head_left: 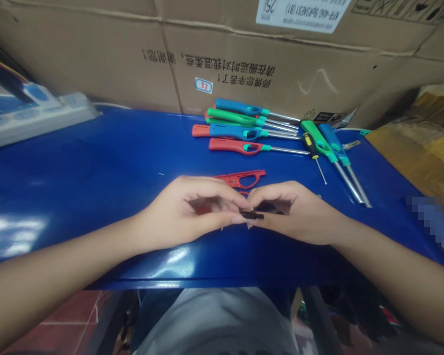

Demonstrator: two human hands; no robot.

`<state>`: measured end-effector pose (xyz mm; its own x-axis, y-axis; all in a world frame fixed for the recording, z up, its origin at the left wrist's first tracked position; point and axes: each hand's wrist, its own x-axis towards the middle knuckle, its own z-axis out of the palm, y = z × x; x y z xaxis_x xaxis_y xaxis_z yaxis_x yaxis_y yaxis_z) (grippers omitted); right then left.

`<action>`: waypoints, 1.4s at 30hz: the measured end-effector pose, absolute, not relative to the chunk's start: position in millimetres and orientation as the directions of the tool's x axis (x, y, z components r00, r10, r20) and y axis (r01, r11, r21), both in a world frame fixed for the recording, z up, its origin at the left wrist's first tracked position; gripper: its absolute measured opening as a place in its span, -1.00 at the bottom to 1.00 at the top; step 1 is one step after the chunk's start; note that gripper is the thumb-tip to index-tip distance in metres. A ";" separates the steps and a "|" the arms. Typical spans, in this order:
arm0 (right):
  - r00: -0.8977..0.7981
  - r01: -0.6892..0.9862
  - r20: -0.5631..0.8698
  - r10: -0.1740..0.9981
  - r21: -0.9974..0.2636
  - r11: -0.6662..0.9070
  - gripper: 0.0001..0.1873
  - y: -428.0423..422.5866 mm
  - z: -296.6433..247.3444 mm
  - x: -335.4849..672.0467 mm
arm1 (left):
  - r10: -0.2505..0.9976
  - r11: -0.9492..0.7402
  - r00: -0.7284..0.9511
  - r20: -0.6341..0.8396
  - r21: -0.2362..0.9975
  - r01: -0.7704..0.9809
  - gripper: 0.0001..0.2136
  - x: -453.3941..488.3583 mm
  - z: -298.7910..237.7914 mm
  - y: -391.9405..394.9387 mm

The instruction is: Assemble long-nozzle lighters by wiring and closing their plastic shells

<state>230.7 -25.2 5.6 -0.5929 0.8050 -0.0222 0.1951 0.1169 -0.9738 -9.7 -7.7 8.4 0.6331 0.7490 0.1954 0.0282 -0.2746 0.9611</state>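
Close to the table's front edge, my left hand (192,209) and my right hand (299,212) meet fingertip to fingertip. Both pinch a small black part (252,215) between thumbs and fingers; most of it is covered, so its exact kind does not show. Just beyond my fingers lies a red lighter casing half (244,178), its hollow inside facing up. Part of another red piece shows under my fingertips.
Farther back on the blue table (126,148) lie several long-nosed lighters, among them a red one (237,146). A black-and-yellow screwdriver (311,145) rests beside a green lighter (314,135). A power strip (40,118) is at left; a large cardboard box (96,59) stands behind.
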 end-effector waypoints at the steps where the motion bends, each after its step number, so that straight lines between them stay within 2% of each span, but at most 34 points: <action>1: -0.595 0.199 -0.011 0.804 -0.971 0.134 -0.89 -25.4 5.7 230.9 | 0.725 -0.347 0.646 0.240 0.937 0.041 -0.82 -11.0 8.8 -6.9; 4: -0.607 0.214 0.102 0.788 -0.934 0.286 -0.94 -26.4 5.5 230.5 | 0.664 -0.484 0.673 0.325 0.873 0.055 -0.84 -14.0 8.2 -5.3; 6: -0.604 0.227 0.270 0.750 -0.843 0.487 -0.91 -27.4 4.9 230.4 | 0.672 -0.455 0.668 0.319 0.890 0.032 -0.81 -14.4 5.9 -5.3; 8: -0.599 0.294 0.440 0.669 -0.656 0.695 -0.89 -29.0 4.4 231.0 | 0.719 -0.347 0.645 0.258 0.938 0.012 -0.72 -13.4 2.8 -6.1; 10: -0.602 0.409 0.549 0.580 -0.412 0.814 -0.91 -30.9 4.6 232.5 | 0.771 -0.234 0.611 0.180 0.972 0.009 -0.67 -11.5 0.4 -6.8; 13: -0.654 0.529 0.573 0.494 -0.119 0.840 -0.92 -33.4 6.4 235.4 | 0.813 -0.146 0.575 0.092 0.988 0.048 -0.74 -8.0 -0.5 -7.6; 15: -0.694 0.555 0.536 0.481 -0.027 0.831 -0.91 -34.1 7.8 236.7 | 0.831 -0.147 0.552 0.075 0.985 0.087 -0.82 -5.6 0.5 -8.6; 18: -0.728 0.558 0.500 0.468 0.036 0.829 -0.87 -33.8 9.5 236.9 | 0.843 -0.175 0.533 0.081 0.976 0.130 -0.90 -2.5 3.1 -11.5; 21: -0.756 0.536 0.481 0.444 0.068 0.841 -0.84 -33.3 10.9 236.4 | 0.835 -0.143 0.549 0.041 0.979 0.145 -0.94 -0.6 5.4 -14.9; 24: -0.772 0.519 0.470 0.427 0.079 0.851 -0.83 -34.2 11.6 235.9 | 0.831 -0.060 0.555 -0.037 0.986 0.155 -0.88 0.6 6.6 -17.5; 28: -0.790 0.499 0.466 0.398 0.112 0.859 -0.71 -37.6 10.8 233.0 | 0.824 0.044 0.551 -0.130 0.985 0.166 -0.82 3.6 5.0 -21.6; 34: -0.791 0.488 0.472 0.389 0.104 0.866 -0.65 -40.1 5.7 227.4 | 0.815 0.222 0.538 -0.214 0.974 0.052 -0.82 8.9 1.0 -25.3; 37: -0.740 0.549 0.453 0.497 -0.021 0.836 -0.76 -37.9 5.4 228.0 | 0.836 0.207 0.516 -0.189 0.978 0.022 -0.86 9.7 3.0 -23.7; 40: -0.640 0.581 0.419 0.644 -0.285 0.763 -0.91 -35.6 7.8 229.5 | 0.855 0.181 0.494 -0.158 0.984 0.002 -0.88 8.7 5.8 -22.3; 42: -0.599 0.569 0.386 0.702 -0.411 0.712 -0.98 -35.1 9.3 230.3 | 0.857 0.181 0.490 -0.158 0.983 0.001 -0.89 7.2 6.7 -22.1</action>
<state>230.3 -35.1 9.3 -0.5990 0.7017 0.3858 0.5692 0.7120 -0.4113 7.2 -22.1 6.7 0.4896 0.8575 -0.1582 0.0008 0.1810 0.9835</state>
